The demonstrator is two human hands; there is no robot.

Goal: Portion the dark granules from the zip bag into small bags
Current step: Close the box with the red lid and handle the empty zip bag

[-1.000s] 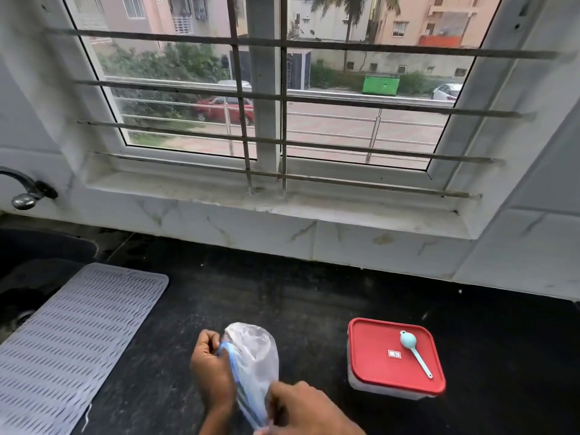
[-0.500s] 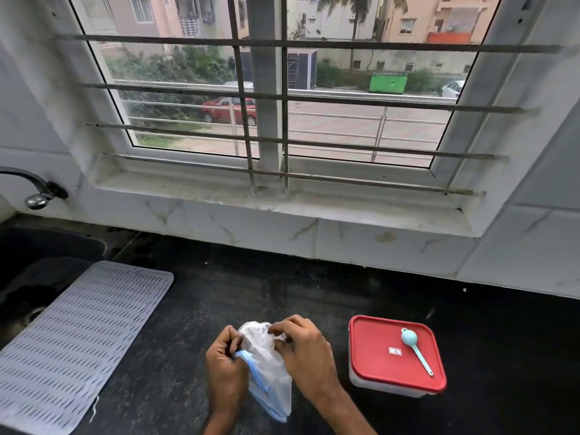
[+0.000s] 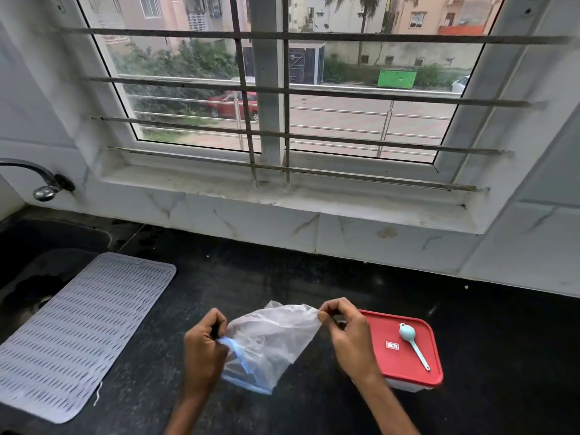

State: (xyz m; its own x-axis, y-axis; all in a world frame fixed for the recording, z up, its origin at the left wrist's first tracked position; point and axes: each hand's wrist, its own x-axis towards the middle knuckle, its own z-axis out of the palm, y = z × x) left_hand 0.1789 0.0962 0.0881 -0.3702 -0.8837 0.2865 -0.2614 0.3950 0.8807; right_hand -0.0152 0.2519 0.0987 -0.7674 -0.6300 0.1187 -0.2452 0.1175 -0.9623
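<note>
Clear plastic bag pulled taut above the black countertop [image 3: 314, 271]; portioning looks barely begun.

The left hand [image 3: 203, 350] pinches the clear blue-edged plastic bag [image 3: 266, 343] at one side and the right hand [image 3: 348, 334] pinches its far corner, both closed; no granules or filled bags show (contents unclear). The red-lidded container [image 3: 405, 368] stays shut beneath the pale blue scoop [image 3: 412, 343]; its small label is unreadable.

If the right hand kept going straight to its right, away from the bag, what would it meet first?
Probably the red lid of the container: the right hand already overlaps its left edge in view. The hand may be above it, so depth is uncertain. The spoon lies farther along.
</note>
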